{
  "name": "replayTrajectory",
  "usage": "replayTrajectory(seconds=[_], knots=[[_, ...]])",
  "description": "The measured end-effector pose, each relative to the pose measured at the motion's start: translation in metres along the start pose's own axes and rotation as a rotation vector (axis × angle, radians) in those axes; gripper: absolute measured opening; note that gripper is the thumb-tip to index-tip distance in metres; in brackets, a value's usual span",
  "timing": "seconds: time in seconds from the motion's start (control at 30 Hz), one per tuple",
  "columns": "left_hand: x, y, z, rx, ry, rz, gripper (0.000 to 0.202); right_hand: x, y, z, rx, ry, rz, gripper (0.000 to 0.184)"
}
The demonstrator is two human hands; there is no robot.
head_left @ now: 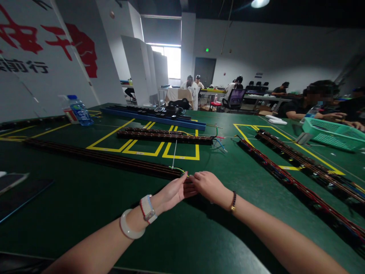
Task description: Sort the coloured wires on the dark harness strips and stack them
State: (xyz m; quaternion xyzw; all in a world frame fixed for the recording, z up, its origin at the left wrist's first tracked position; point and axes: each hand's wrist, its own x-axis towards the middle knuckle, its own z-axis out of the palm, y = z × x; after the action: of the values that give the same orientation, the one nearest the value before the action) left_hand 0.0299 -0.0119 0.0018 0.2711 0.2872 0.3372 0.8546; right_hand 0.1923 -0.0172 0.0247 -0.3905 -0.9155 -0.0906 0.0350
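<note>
A long black strip with copper-coloured rails (114, 158) lies slantwise on the green table, its near end just beyond my hands. From that end a yellow-green wire (179, 169) runs to the fingertips of my left hand (173, 193), which are pressed together around it. My right hand (209, 185) meets the left one, its fingers curled inward; whatever they grip is hidden. A thin white cable tie (174, 153) sticks up from the strip near this end.
Behind lie another railed strip (168, 136) with loose wire ends and a blue channel (154, 118). Two wired strips (273, 171) stretch along the right. A bottle (81, 110) stands at left, a green basket (336, 133) at right near a seated person. Yellow tape marks the green tabletop (114, 205).
</note>
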Motion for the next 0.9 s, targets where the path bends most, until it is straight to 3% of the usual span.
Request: replayTrajectory(seconds=[0.1, 0.2, 0.47, 0.73, 0.9], knots=[[0.002, -0.004, 0.002, -0.041, 0.045, 0.047, 0.027, -0.003, -0.006, 0.001, -0.156, 0.001, -0.141, 0.020], [0.003, -0.005, 0.001, -0.049, 0.096, 0.076, 0.024, -0.004, -0.009, -0.004, -0.186, 0.006, -0.179, 0.020], [0.000, -0.004, 0.001, -0.022, 0.133, 0.060, 0.021, -0.010, -0.005, -0.045, 0.119, 0.033, 0.100, 0.030], [0.005, -0.006, -0.005, 0.031, 0.017, 0.053, 0.029, -0.014, -0.031, -0.030, 0.139, -0.130, 0.188, 0.027], [0.001, -0.004, 0.000, 0.060, 0.050, 0.037, 0.036, -0.015, -0.019, -0.044, 0.353, -0.159, 0.283, 0.013]])
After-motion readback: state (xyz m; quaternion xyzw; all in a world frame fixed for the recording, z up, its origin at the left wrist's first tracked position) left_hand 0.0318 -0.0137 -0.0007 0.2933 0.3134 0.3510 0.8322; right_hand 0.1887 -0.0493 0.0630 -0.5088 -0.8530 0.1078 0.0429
